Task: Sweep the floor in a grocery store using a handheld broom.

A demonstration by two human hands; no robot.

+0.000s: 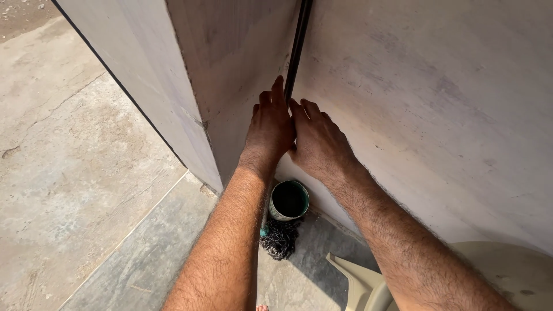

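My left hand (269, 128) and my right hand (318, 140) are pressed side by side against a whitish plastered wall (438, 103), at the inner corner where a thin black pipe or cable (296, 49) runs up. The fingers of both hands lie flat around the lower end of that black line. Whether either hand grips it I cannot tell. Below the hands, on the floor by the wall, stands a small round tin (288, 200) with dark green paint inside.
A dark scrubby bundle (280, 237) lies on the grey concrete floor (86, 173) beside the tin. A cream plastic chair (507, 276) sits at the lower right. A wall panel with a black edge (132, 80) slants at the left.
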